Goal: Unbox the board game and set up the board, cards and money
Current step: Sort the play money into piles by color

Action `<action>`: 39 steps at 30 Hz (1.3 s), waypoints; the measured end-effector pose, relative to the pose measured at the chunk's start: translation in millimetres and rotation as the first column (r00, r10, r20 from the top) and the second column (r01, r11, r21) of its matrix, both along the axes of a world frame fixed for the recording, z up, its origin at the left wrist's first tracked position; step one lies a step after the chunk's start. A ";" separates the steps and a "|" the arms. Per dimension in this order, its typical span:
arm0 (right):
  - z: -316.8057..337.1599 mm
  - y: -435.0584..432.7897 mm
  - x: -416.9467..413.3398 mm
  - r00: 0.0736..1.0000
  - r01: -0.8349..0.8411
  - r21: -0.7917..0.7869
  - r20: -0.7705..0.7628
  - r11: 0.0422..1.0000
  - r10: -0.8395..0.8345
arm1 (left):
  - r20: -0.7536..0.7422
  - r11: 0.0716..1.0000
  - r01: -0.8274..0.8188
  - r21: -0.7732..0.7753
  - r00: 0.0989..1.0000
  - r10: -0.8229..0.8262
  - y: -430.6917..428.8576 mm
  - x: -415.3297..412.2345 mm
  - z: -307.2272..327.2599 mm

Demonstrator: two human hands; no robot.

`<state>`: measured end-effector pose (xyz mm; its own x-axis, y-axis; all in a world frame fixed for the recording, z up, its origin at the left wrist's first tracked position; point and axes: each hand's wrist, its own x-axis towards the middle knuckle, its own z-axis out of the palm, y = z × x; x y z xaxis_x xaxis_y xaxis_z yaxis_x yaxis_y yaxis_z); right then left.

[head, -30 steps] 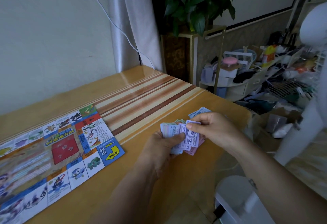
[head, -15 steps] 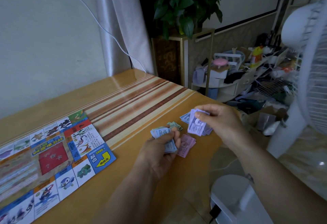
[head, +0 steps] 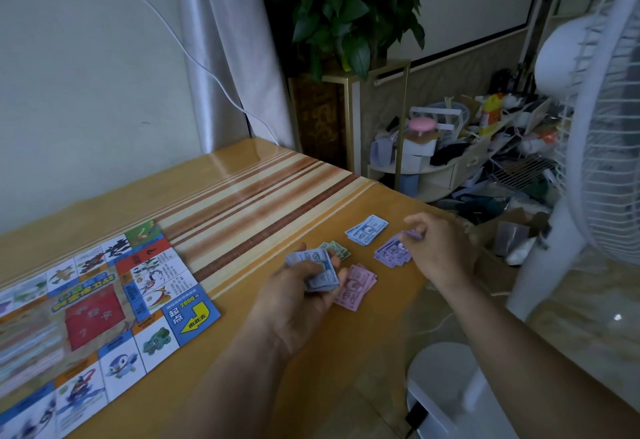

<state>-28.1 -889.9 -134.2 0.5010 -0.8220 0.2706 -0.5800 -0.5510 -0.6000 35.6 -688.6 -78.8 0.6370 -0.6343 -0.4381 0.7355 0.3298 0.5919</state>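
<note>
Colourful printed game board (head: 104, 317) is laid out lower left, and we're mid money-sort: left hand (head: 301, 296) grips blue paper bills (head: 320, 270), right hand (head: 438, 253) pinches a purple note (head: 411, 234). No cards visible.

Of the person, only two bare hands and forearms show. The left hand (head: 298, 296) and its wrist are uncovered, and the left forearm (head: 221, 386) is bare right down to the lower edge of the view. The right hand (head: 436, 251), its fingers (head: 414, 221) blurred, joins a right forearm (head: 512, 345) equally bare to the lower right corner. The dim light hides nails and finer marks.
</note>
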 end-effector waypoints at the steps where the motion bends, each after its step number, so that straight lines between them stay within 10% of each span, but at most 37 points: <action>1: 1.6 1.6 -0.2 0.998 0.024 -0.058 -0.052 0.998 -0.027 | 0.030 1.000 0.004 0.008 1.000 -0.004 0.3 0.8 -1.7; 6: 42.7 30.4 3.3 0.938 -0.306 0.079 0.194 0.949 0.286 | 0.204 0.992 0.088 0.086 0.973 -0.104 1.4 0.1 -6.2; 11: 74.3 57.3 12.2 0.773 -0.579 0.411 0.001 0.705 0.634 | 0.342 0.973 0.063 0.222 0.930 -0.138 0.8 2.8 -11.2; 39: 62.3 60.8 21.6 0.767 -0.618 0.483 0.196 0.620 0.611 | 0.542 0.954 -0.079 0.290 0.835 -0.096 8.4 9.9 -10.0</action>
